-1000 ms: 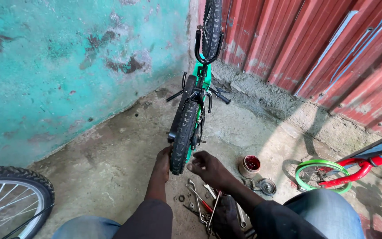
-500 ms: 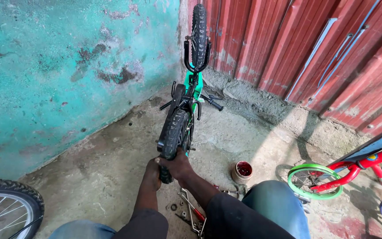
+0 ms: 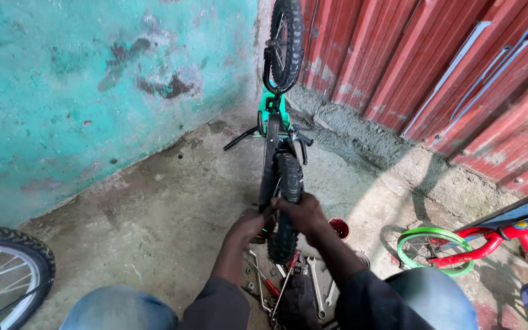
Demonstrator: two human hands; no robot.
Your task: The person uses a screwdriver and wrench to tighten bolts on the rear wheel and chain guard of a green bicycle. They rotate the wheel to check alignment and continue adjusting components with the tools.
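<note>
A small green-framed bicycle [image 3: 274, 110] stands upside down in the corner, its far wheel [image 3: 286, 40] up against the wall. The near wheel with its black knobbly tyre [image 3: 288, 183] points at me. My left hand [image 3: 249, 223] grips the left side of that tyre and fork. On the right side, my right hand [image 3: 304, 212] wraps over the same tyre. Both my forearms wear dark sleeves.
Spanners and other tools [image 3: 313, 284] lie on the concrete floor under the wheel. A small red tin [image 3: 339, 227] sits right of it. A red child's bike with a green wheel [image 3: 435, 249] stands at right, another bicycle wheel [image 3: 1, 275] at lower left. Turquoise wall left, red corrugated sheet right.
My right hand has come up from the floor onto the tyre beside my left hand. My head has moved closer and the view has shifted right.
</note>
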